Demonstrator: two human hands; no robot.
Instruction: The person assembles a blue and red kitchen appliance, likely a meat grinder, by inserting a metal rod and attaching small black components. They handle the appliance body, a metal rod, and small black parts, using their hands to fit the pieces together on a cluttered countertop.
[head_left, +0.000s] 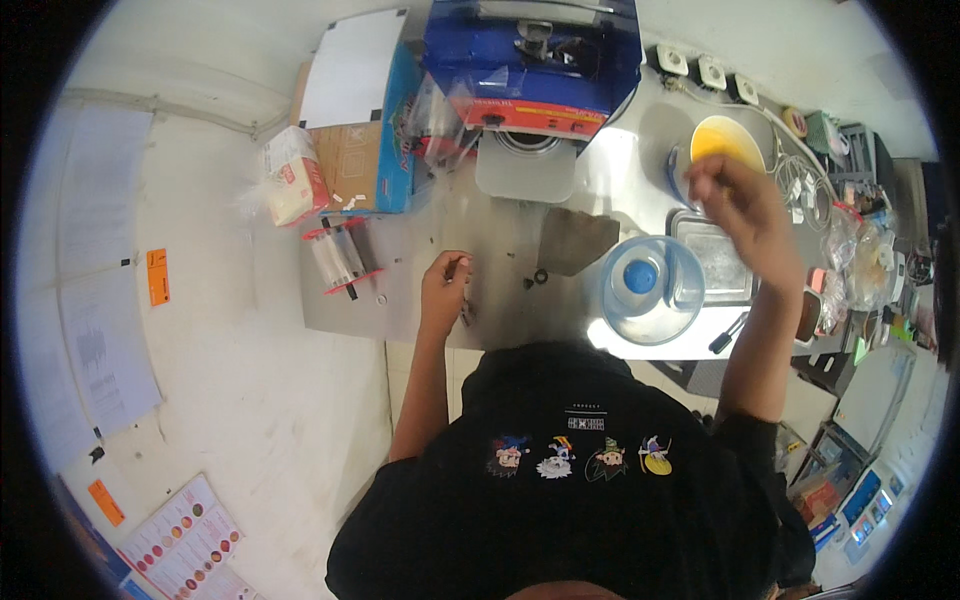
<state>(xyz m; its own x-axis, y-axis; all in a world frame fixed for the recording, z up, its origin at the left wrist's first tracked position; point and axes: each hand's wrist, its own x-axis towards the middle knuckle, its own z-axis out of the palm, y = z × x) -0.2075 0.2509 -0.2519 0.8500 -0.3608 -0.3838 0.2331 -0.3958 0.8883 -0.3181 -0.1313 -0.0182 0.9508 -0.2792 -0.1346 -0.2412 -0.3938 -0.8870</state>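
My left hand is over the metal table near its front edge, fingers curled in. A small dark, thin thing shows beside its fingers, too small to name. My right hand is raised at the right, fingers bent together, in front of a container with a yellow inside. What those fingers hold, if anything, cannot be made out. Below that hand are a clear round tub with a blue round spot in it and a metal tray. Small dark rings lie between my hands.
A blue and red machine stands at the back, a pale tray before it. Boxes and a red-ended spool are at the left. Sockets, cables and plastic bags crowd the right.
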